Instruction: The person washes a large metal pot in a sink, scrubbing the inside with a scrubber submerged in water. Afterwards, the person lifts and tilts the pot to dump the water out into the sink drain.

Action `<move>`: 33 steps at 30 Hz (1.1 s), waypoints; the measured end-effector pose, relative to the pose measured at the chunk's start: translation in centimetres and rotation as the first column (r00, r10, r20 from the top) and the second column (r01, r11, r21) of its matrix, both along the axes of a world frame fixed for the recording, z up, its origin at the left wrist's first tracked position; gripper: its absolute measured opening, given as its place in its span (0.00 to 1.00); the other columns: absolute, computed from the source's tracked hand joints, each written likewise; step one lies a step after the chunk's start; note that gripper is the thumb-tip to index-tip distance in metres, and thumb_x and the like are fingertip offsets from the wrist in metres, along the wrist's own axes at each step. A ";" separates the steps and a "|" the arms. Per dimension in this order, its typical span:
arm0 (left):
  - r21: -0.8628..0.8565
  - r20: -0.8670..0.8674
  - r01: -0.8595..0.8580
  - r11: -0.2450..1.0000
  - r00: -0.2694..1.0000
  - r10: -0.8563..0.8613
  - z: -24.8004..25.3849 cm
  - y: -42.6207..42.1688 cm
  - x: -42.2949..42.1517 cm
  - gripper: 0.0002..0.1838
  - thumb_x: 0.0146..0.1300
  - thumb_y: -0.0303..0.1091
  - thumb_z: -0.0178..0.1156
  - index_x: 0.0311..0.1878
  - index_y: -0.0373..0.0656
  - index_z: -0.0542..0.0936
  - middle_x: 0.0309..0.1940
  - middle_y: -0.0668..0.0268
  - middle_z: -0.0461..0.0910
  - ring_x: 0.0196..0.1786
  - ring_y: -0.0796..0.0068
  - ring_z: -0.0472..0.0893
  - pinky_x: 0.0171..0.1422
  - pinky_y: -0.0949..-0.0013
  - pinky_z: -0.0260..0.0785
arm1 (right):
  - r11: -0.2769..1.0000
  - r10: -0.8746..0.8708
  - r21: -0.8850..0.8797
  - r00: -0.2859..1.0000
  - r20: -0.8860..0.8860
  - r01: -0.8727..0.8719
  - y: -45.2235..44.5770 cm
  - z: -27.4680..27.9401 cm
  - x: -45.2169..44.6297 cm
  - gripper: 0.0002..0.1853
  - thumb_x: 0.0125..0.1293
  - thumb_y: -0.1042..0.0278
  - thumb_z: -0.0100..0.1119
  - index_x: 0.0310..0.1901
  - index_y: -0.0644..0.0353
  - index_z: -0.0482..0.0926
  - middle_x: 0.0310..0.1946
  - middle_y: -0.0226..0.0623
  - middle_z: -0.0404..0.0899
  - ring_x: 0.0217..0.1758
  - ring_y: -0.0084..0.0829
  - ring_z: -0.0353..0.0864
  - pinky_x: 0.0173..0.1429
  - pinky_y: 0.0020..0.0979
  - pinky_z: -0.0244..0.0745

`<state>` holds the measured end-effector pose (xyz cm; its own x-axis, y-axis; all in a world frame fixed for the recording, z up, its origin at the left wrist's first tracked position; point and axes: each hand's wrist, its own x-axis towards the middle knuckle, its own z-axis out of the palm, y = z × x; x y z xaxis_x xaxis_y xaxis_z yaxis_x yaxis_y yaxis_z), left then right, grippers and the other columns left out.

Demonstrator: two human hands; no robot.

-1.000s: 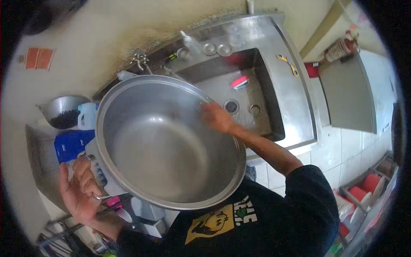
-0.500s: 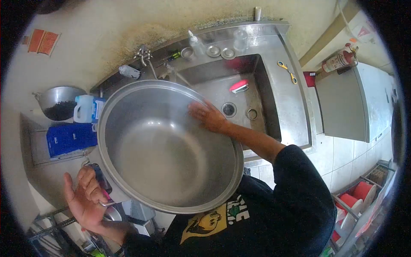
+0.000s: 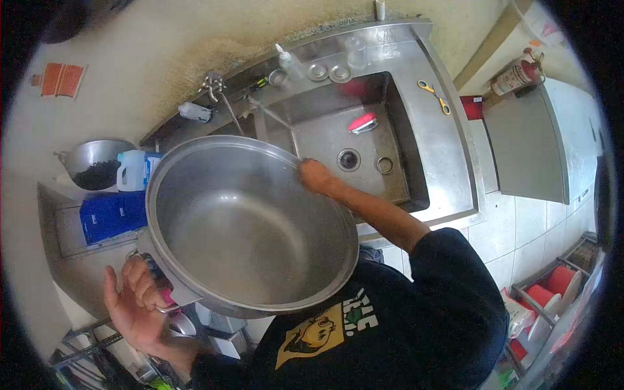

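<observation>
A large, deep metal pot (image 3: pixel 240 234) is held tilted in front of my body, its wide mouth facing up toward me. At its lower left side, my left hand (image 3: pixel 138 305) has its fingers curled around the loop handle (image 3: pixel 179 300), with the thumb sticking up. On the upper right edge, my right hand (image 3: pixel 316 177) grips the pot at the rim; its fingertips are partly hidden. The pot's inside looks bare and dull grey. Right behind it lies a steel sink (image 3: pixel 312 143) holding a red and white brush (image 3: pixel 363 123).
A faucet (image 3: pixel 213 86), a white bottle (image 3: pixel 285 57) and small metal lids (image 3: pixel 317 72) line the back ledge. Yellow scissors (image 3: pixel 434 97) lie right of the sink. Left are a jug (image 3: pixel 132 170), a blue package (image 3: pixel 110 218) and a pot with dark contents (image 3: pixel 97 172). A shelf (image 3: pixel 552 305) stands right.
My right hand has moved from lying on the pot's inner wall to gripping its rim. The pot's far edge has dropped lower in view. My left hand keeps hold of the handle.
</observation>
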<state>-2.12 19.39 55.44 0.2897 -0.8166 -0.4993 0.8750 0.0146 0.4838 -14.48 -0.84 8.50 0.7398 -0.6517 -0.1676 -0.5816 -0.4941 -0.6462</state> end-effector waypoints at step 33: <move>0.411 0.475 -0.343 0.845 0.872 0.123 -7.8 12.8 7.5 0.11 0.67 0.40 0.54 0.32 0.47 0.68 0.21 0.75 0.57 0.19 0.85 0.52 0.19 0.79 0.44 | 0.439 -0.701 0.889 0.669 0.248 0.130 -0.8 3.0 -6.1 0.20 0.63 0.46 0.56 0.38 0.59 0.76 0.30 0.31 0.75 0.32 0.23 0.72 0.37 0.26 0.69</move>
